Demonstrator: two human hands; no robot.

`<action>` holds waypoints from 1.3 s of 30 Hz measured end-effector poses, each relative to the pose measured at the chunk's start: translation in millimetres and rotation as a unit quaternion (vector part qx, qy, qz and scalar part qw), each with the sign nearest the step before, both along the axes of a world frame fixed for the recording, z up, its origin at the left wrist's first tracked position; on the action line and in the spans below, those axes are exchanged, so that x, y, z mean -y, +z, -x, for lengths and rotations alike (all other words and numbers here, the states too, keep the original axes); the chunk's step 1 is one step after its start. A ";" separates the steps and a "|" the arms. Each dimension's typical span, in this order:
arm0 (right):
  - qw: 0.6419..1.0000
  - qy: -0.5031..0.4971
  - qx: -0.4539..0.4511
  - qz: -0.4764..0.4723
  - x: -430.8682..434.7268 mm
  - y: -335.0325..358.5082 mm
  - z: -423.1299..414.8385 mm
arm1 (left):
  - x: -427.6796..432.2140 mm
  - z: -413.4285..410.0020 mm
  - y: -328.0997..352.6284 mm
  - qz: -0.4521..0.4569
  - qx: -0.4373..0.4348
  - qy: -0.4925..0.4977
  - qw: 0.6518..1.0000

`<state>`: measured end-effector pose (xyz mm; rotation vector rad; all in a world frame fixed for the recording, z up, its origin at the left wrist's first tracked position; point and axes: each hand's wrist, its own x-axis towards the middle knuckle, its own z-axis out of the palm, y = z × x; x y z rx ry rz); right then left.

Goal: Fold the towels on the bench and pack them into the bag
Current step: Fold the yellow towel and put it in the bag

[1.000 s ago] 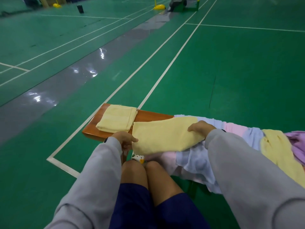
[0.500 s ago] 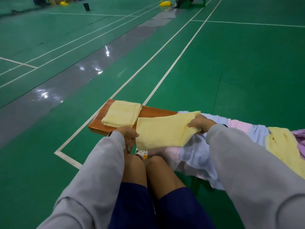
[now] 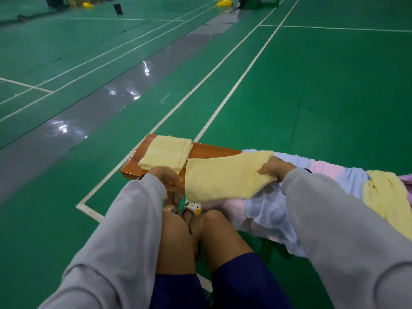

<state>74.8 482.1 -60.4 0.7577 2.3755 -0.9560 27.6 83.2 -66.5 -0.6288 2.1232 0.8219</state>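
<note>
My right hand (image 3: pixel 273 169) is pinching the right end of the pale yellow terry towel (image 3: pixel 223 177), held up over the brown wooden bench (image 3: pixel 214 150). My left hand (image 3: pixel 166 178) is at the towel's left edge with curled fingers, can't tell if they grip. A folded yellow towel (image 3: pixel 166 153) lies just beside it, and a pink-and-blue towel heap (image 3: pixel 263 210) crowds the right.

— Where does your camera sit?
— On your head, close above the wooden bench (image 3: pixel 214 150), looking forward and down across it.
— And beyond the bench?
— Your wide view runs over the green court floor (image 3: pixel 334 85) past its far side.
</note>
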 end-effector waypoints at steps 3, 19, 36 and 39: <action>1.000 0.005 -0.003 -0.017 0.5 -3.9 3.1 | -7.6 2.1 6.8 0.012 -0.014 -0.030 0.999; 0.995 0.024 -0.057 0.075 0.0 12.0 10.1 | -48.5 -16.1 29.8 0.001 0.016 -0.018 1.000; 0.956 0.196 -0.088 0.201 186.1 33.7 18.9 | -58.2 1.5 28.7 -0.202 -0.036 0.100 0.974; 0.955 0.204 -0.035 0.214 192.2 22.9 17.1 | -58.5 4.1 20.5 -0.140 -0.070 0.043 0.987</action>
